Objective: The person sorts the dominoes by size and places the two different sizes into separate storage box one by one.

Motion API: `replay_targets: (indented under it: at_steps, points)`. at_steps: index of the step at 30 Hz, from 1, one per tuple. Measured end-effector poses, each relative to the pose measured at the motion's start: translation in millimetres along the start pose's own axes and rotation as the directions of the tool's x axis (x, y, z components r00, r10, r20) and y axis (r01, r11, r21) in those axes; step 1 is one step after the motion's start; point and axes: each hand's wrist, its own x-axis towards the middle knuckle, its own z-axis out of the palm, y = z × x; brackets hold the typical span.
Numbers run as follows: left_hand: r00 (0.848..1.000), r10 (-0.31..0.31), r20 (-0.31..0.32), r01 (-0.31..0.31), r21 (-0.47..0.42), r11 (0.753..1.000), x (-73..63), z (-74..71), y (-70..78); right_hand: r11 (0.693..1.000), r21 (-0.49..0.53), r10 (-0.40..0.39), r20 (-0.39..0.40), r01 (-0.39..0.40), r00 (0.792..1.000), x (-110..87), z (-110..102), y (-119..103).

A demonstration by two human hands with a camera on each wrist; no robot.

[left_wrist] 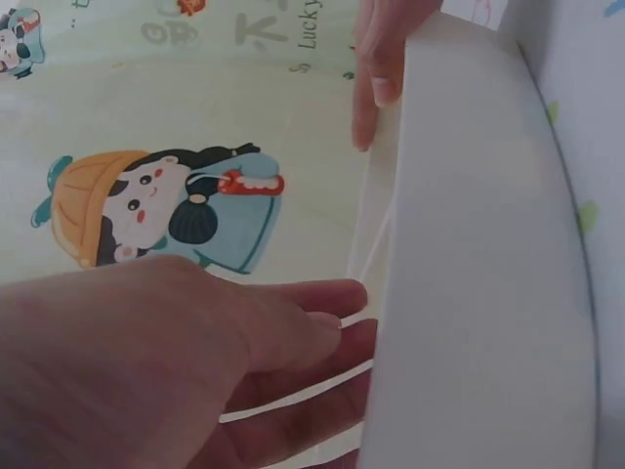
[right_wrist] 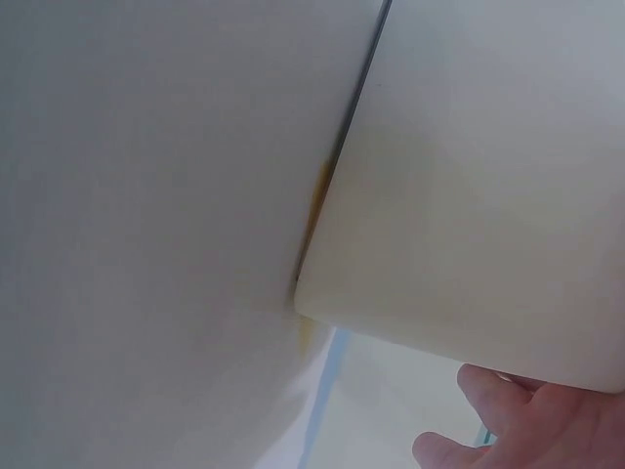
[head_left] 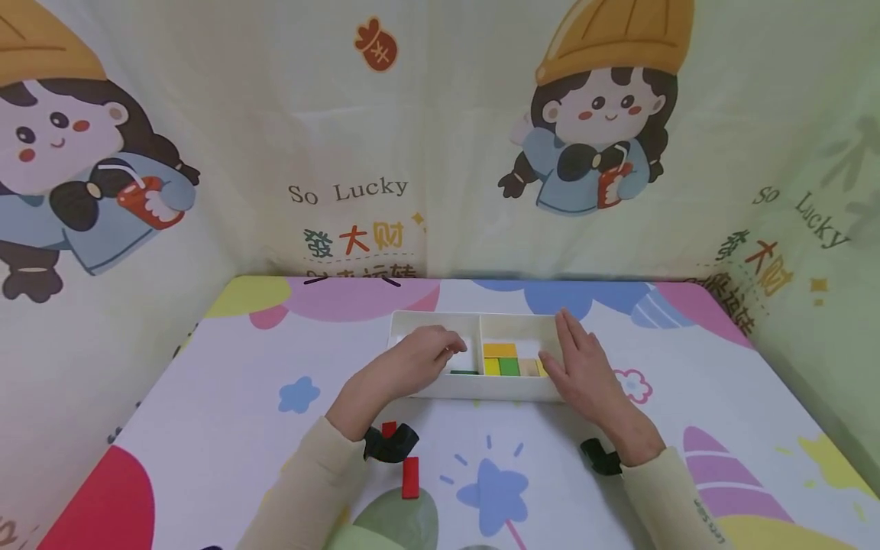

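A white two-compartment box (head_left: 447,388) stands on the table. My left hand (head_left: 419,355) reaches over its left compartment, fingers loosely bent and dipping behind the front wall in the left wrist view; no block shows between them. A dark green block (head_left: 464,373) lies in that compartment near the front wall. The right compartment holds an orange block (head_left: 499,351), a yellow block (head_left: 492,367), a green block (head_left: 509,367) and a beige block (head_left: 528,367). At the box's right end rests my right hand (head_left: 584,370), its fingers extended along the side and the thumb over the compartment.
Two red blocks, a nearer one (head_left: 410,477) and one partly hidden by the left wrist strap (head_left: 389,429), lie on the patterned tablecloth (head_left: 550,489) in front of the box. A printed curtain (head_left: 454,137) hangs behind the table and along its sides.
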Motion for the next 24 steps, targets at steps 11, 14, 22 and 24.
replay_targets:
  at_steps: [11,14,22,24]
  points:
    - [0.985,0.067,-0.160,-0.054,0.082,0.995,-38.9,3.0,2.2,1.000,-0.016,-0.016,-0.012,0.015,1.000,0.4,0.8,0.5]
    - [0.981,0.081,-0.179,-0.065,0.090,0.994,-46.8,4.1,4.6,0.999,-0.026,-0.023,-0.021,0.023,1.000,0.7,1.3,2.2]
    - [0.968,0.135,-0.210,-0.107,0.138,0.985,-58.0,11.0,2.5,0.999,-0.040,-0.026,-0.014,0.025,1.000,1.0,2.5,2.8]
    - [0.961,0.157,-0.229,-0.121,0.163,0.979,-59.1,12.6,1.3,0.999,-0.042,-0.026,-0.016,0.025,1.000,0.9,2.4,2.5]
